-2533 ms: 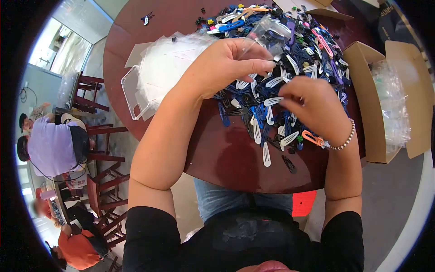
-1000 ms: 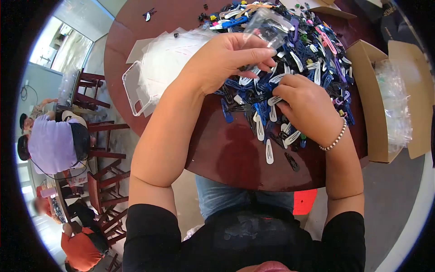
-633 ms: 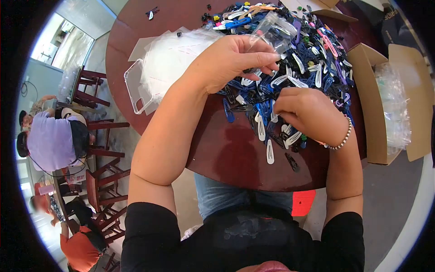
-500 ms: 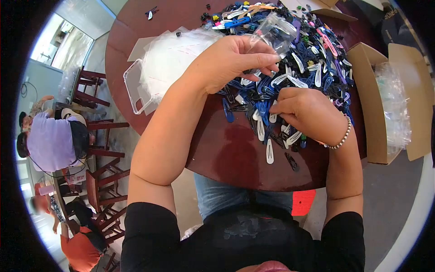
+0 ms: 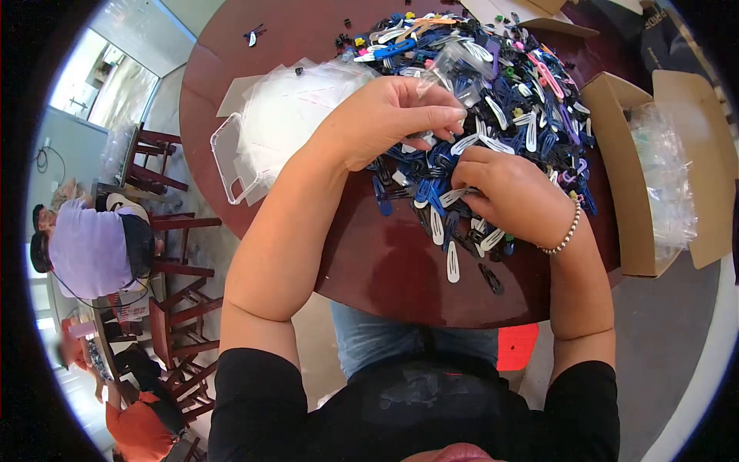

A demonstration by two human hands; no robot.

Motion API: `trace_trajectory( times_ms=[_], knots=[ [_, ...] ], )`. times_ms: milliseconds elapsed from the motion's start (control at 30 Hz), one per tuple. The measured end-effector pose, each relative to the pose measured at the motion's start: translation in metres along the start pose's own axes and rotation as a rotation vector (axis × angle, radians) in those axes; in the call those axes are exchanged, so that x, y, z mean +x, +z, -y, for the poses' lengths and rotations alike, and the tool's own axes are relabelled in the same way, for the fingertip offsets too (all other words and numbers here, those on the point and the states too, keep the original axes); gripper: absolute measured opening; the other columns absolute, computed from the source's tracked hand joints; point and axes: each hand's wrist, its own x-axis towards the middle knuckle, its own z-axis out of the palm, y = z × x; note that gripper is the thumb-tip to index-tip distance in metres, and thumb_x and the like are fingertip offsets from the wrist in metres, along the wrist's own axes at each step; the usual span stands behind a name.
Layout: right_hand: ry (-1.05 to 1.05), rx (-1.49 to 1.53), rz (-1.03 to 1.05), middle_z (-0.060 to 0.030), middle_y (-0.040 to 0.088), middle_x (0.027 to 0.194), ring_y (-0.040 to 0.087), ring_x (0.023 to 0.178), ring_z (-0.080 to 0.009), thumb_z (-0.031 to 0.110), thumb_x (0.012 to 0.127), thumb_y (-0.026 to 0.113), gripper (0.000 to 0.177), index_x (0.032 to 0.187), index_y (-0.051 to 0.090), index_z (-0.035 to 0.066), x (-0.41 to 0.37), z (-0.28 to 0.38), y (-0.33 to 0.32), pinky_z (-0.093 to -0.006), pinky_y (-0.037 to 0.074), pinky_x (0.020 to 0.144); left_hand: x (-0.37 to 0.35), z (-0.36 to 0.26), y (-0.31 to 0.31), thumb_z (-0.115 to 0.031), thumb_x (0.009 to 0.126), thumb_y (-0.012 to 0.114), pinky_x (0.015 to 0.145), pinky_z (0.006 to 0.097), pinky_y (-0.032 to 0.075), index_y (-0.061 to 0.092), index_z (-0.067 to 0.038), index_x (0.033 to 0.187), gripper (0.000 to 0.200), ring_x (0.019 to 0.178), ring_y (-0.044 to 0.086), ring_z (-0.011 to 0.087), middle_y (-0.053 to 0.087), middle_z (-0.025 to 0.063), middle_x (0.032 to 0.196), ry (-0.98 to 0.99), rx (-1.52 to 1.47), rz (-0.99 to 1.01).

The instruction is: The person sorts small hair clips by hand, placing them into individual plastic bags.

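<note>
A large heap of hair clips (image 5: pixel 531 127), mostly white, blue and black, lies on the dark red round table (image 5: pixel 369 285). My left hand (image 5: pixel 396 119) is closed on a clear plastic bag (image 5: pixel 462 73) that stretches over the heap. To its right, my right hand (image 5: pixel 512 192), with a beaded bracelet at the wrist, pinches a white clip (image 5: pixel 454 196) at the heap's near edge. A loose white clip (image 5: pixel 453 263) and a black clip (image 5: pixel 490 279) lie closest to the table's front edge.
Flat clear bags (image 5: pixel 285 115) are spread at the left beside a clear phone case (image 5: pixel 231 158). An open cardboard box (image 5: pixel 620 177) with plastic packets (image 5: pixel 662 185) stands at the right. People (image 5: pixel 92 246) sit among wooden stools (image 5: pixel 165 323) at the far left.
The view has shifted slightly. My right hand has moved a little left relative to the clips, and the white clip at its fingertips now points left. My left hand still holds the bag.
</note>
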Motion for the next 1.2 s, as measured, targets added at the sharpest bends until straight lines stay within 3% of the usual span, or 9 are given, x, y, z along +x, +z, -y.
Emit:
trace_trajectory(
  times_ms=[267, 467, 567, 600, 667, 733, 833, 1167, 1200],
  knots=[
    [0.048, 0.038, 0.041, -0.0122, 0.060, 0.085, 0.061, 0.080, -0.0340, 0.003, 0.076, 0.064, 0.012, 0.087, 0.060, 0.003, 0.002, 0.006, -0.003, -0.0414, 0.050, 0.070, 0.001, 0.000, -0.002, -0.024, 0.088, 0.069, 0.071, 0.0208, 0.048, 0.065, -0.003, 0.109, 0.030, 0.089, 0.063, 0.0100, 0.070, 0.0066, 0.097, -0.009, 0.025, 0.015],
    [-0.065, 0.206, -0.131, -0.0091, 0.060, 0.083, 0.062, 0.074, -0.0227, -0.005, 0.078, 0.065, 0.015, 0.092, 0.062, 0.001, 0.001, 0.008, -0.027, -0.0315, 0.049, 0.065, 0.000, 0.001, -0.002, -0.024, 0.088, 0.069, 0.071, 0.0207, 0.048, 0.064, -0.003, 0.110, 0.030, 0.090, 0.064, 0.0102, 0.070, 0.0068, 0.098, 0.002, 0.021, 0.031],
    [-0.063, 0.417, -0.636, -0.0048, 0.061, 0.086, 0.057, 0.076, -0.0103, -0.006, 0.081, 0.066, 0.016, 0.096, 0.065, 0.000, -0.001, 0.011, -0.031, -0.0217, 0.046, 0.067, -0.001, -0.001, 0.000, -0.021, 0.088, 0.069, 0.071, 0.0213, 0.049, 0.064, -0.003, 0.112, 0.031, 0.091, 0.064, 0.0109, 0.070, 0.0071, 0.100, 0.001, 0.045, 0.071],
    [-0.063, 0.416, -0.637, -0.0048, 0.061, 0.086, 0.057, 0.076, -0.0103, -0.006, 0.081, 0.066, 0.016, 0.096, 0.065, 0.000, 0.001, 0.012, -0.029, -0.0217, 0.046, 0.067, -0.001, -0.001, 0.001, -0.019, 0.087, 0.069, 0.071, 0.0219, 0.050, 0.064, -0.003, 0.114, 0.031, 0.091, 0.065, 0.0114, 0.070, 0.0074, 0.101, 0.001, 0.063, 0.099],
    [-0.079, 0.460, -1.026, -0.0044, 0.061, 0.086, 0.057, 0.077, -0.0104, -0.005, 0.082, 0.066, 0.014, 0.095, 0.066, 0.000, 0.005, 0.015, -0.023, -0.0223, 0.046, 0.066, -0.001, 0.002, 0.003, -0.018, 0.087, 0.070, 0.072, 0.0223, 0.050, 0.063, -0.003, 0.116, 0.033, 0.092, 0.065, 0.0117, 0.070, 0.0074, 0.102, 0.016, 0.095, 0.137],
    [-0.071, 0.383, -1.036, -0.0055, 0.063, 0.085, 0.058, 0.073, -0.0110, -0.004, 0.080, 0.069, 0.015, 0.095, 0.067, 0.000, 0.003, 0.010, -0.022, -0.0225, 0.047, 0.065, -0.001, 0.005, 0.007, -0.016, 0.087, 0.070, 0.072, 0.0227, 0.051, 0.063, -0.003, 0.117, 0.034, 0.092, 0.065, 0.0120, 0.070, 0.0073, 0.103, 0.022, 0.122, 0.177],
    [0.127, 0.233, -0.753, -0.0064, 0.065, 0.096, 0.059, 0.082, -0.0084, -0.005, 0.083, 0.068, 0.017, 0.100, 0.068, -0.003, 0.000, 0.015, -0.021, -0.0216, 0.049, 0.071, -0.003, 0.005, 0.011, -0.027, 0.083, 0.075, 0.072, 0.0238, 0.051, 0.064, -0.004, 0.117, 0.042, 0.088, 0.064, 0.0101, 0.069, 0.0032, 0.100, 0.000, 0.031, 0.266],
    [0.015, 0.195, -0.936, -0.0065, 0.066, 0.096, 0.063, 0.078, -0.0132, -0.001, 0.082, 0.069, 0.028, 0.109, 0.065, 0.001, 0.011, 0.008, -0.019, -0.0236, 0.050, 0.069, -0.004, 0.002, 0.009, -0.031, 0.090, 0.066, 0.076, 0.0270, 0.051, 0.063, -0.006, 0.120, 0.038, 0.099, 0.064, 0.0136, 0.069, 0.0060, 0.107, -0.078, -0.115, 0.266],
    [0.052, 0.412, -0.946, -0.0061, 0.066, 0.095, 0.063, 0.079, -0.0130, -0.002, 0.082, 0.069, 0.032, 0.113, 0.062, 0.001, 0.015, 0.014, -0.016, -0.0233, 0.050, 0.071, -0.005, 0.000, 0.010, -0.034, 0.092, 0.064, 0.077, 0.0291, 0.052, 0.062, -0.006, 0.121, 0.041, 0.101, 0.064, 0.0150, 0.068, 0.0070, 0.109, -0.077, -0.187, 0.262]
  ],
)
